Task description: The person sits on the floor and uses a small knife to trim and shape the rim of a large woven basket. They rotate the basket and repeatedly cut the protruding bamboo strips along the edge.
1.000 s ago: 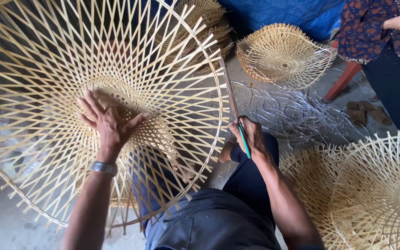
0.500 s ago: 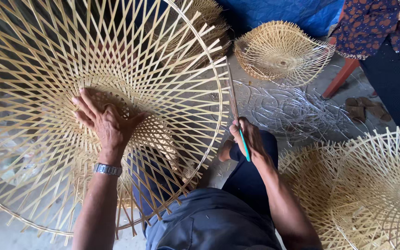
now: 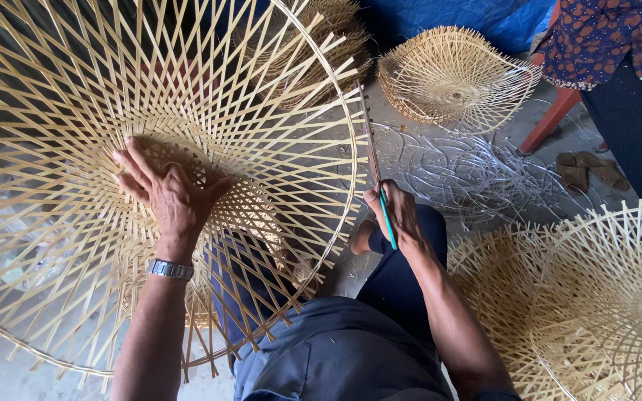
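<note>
Across the person's lap lies a wide woven bamboo frame [image 3: 150,171], probably light, springy and brittle. The left hand [image 3: 169,197] presses its centre, fingers spread; the right hand [image 3: 399,215], at its rim, pinches a green tool [image 3: 388,219]. Beyond the frame sits a smaller basket [image 3: 455,78].

packages: none | labels: none | signs: none | screens: none

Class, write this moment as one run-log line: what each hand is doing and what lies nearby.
left hand: flat on large bamboo frame | right hand: grips green-handled tool at frame rim | nearby: small woven frame, floor shavings
</note>
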